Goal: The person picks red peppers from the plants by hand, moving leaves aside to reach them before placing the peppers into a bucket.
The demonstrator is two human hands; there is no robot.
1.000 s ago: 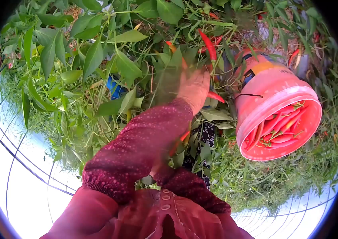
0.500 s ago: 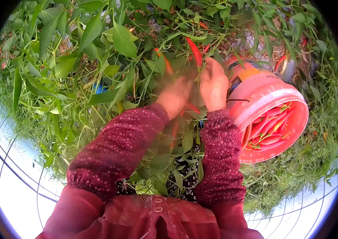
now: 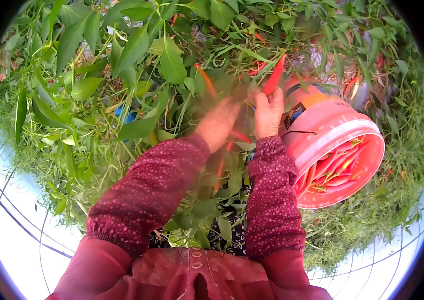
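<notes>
A long red chili pepper [image 3: 276, 75] points up and to the right from my right hand [image 3: 269, 112], whose fingers are closed around its lower end. To the left, my left hand [image 3: 217, 125] reaches in among the stems, its fingers blurred. An orange-red chili [image 3: 207, 81] hangs just above it, and another red chili [image 3: 241, 136] pokes out between my two hands. Below them hangs one more orange-red chili [image 3: 220, 172]. Beside my right forearm, a tilted pink bucket [image 3: 339, 112] has many picked red chilies [image 3: 334, 167] inside.
Dense pepper plants [image 3: 137, 55] surround my hands, with broad leaves at the upper left. More red chilies [image 3: 257, 68] hang behind. A small blue object [image 3: 126, 116] shows through the foliage. At the right, further chilies [image 3: 351, 86] dangle beyond the bucket.
My right hand has closed on the red chili and swung its tip to the right, toward the bucket. My left hand stays in nearly the same spot.
</notes>
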